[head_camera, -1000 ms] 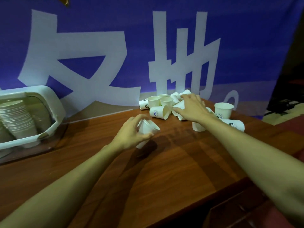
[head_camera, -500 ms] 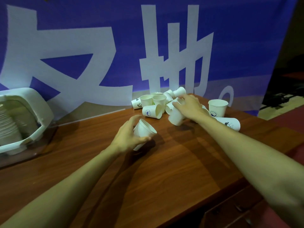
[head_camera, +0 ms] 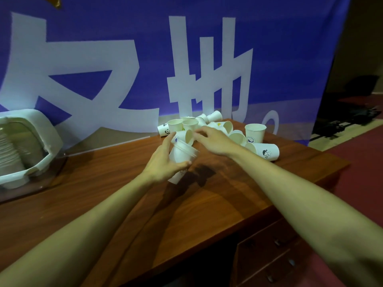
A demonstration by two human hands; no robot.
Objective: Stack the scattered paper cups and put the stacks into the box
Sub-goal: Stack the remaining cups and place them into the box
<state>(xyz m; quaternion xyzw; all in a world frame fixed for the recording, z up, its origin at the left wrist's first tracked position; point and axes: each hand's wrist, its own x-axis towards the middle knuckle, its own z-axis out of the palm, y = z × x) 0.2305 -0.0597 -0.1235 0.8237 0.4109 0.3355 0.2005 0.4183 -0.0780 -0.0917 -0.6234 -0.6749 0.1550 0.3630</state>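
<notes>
Clamping a short stack (head_camera: 183, 155), the left grip (head_camera: 163, 165) was mid-task; the right grip (head_camera: 214, 140) hung apart, empty. Many loose cups (head_camera: 255, 132) lay just beyond; the box (head_camera: 51, 131), far left, held some stacks.

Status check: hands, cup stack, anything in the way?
Left hand grips small cup stack. Right hand empty, hovering by stack rim. Loose cups lie behind; path to box unobstructed.
</notes>
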